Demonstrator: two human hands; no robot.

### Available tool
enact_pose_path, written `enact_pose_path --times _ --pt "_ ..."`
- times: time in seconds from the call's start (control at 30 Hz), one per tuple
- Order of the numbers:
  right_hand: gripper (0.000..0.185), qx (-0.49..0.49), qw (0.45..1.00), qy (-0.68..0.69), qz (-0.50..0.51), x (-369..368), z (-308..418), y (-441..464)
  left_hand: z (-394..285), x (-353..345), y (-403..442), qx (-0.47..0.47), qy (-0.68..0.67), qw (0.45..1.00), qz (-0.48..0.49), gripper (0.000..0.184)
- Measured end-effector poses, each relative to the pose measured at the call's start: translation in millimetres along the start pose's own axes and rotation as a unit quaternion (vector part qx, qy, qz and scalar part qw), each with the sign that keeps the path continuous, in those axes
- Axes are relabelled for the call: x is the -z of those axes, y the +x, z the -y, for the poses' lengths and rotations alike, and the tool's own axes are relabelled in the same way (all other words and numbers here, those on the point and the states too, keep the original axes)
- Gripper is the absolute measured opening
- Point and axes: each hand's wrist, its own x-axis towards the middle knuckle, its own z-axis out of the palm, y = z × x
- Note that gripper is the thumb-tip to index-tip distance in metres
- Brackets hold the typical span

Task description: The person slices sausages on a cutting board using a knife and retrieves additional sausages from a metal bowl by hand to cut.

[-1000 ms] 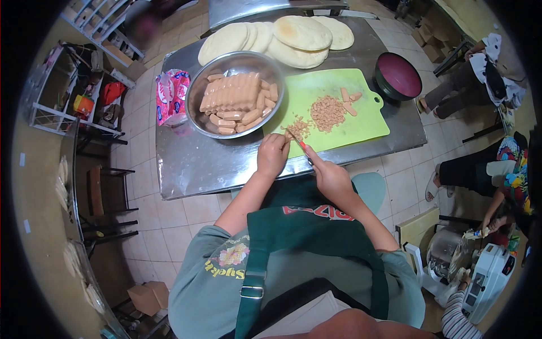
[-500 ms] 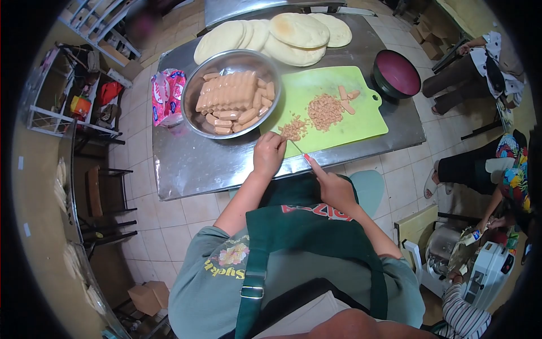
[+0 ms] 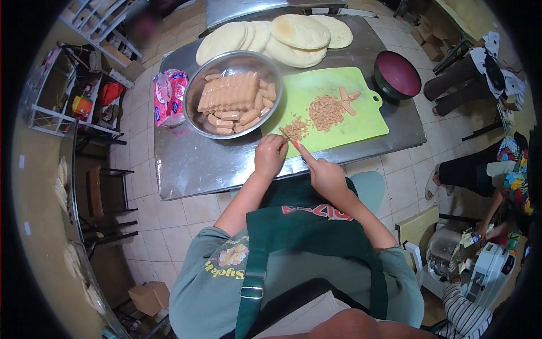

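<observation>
In the centre of the frame, the person's right hand (image 3: 328,179) has its fingers closed round a red-handled, narrow-bladed metal knife (image 3: 296,144). Just left, the person's left hand (image 3: 271,155) curls its fingers together near the blade; whether they grip anything is too small to tell. At the lower left of a light-green plastic cutting board (image 3: 302,82) lies a small, loose heap of chopped pinkish-brown sausage (image 3: 297,129), with a larger round heap (image 3: 326,113) to its upper right. A round stainless-steel bowl (image 3: 264,65) of whole pinkish-brown sausages (image 3: 228,93) stands upper left of the hands
</observation>
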Motion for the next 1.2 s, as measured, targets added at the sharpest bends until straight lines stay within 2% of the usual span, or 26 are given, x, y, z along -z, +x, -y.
enact_pose_path --times 0.23,0.3,0.43,0.6,0.73,0.8,1.0,1.13,1.2 --pt "0.063 -0.010 0.999 0.034 0.002 -7 -6 -19 2 -1 0 0.006 0.008 1.000 0.003 0.005" --pt "0.062 0.003 0.998 0.059 -0.037 -11 -11 -31 2 -1 -1 0.011 0.006 1.000 0.004 0.005" --pt "0.060 -0.018 0.999 0.045 -0.010 -4 -15 -41 2 3 -2 0.007 -0.010 1.000 0.006 0.004" --pt "0.058 0.017 0.992 0.092 -0.079 -1 -12 -32 0 4 -5 -0.014 -0.005 1.000 -0.010 0.006" --pt "0.061 -0.005 0.996 0.086 -0.021 7 1 -13 1 5 -6 -0.009 0.007 1.000 0.007 0.008" --pt "0.065 -0.027 0.999 0.022 0.027 2 4 -6 2 5 -6 -0.010 0.005 1.000 0.006 0.007" --pt "0.066 -0.001 0.998 0.065 0.011 -3 -1 -18 2 5 -6 0.003 0.012 1.000 -0.002 0.005" --pt "0.065 0.001 0.999 0.034 0.005 -5 -15 -41 2 4 -6 0.008 0.012 1.000 -0.010 0.004" --pt "0.064 0.018 0.997 0.062 -0.031 -3 -18 -44 2 6 -7 0.019 0.022 1.000 -0.001 0.005"
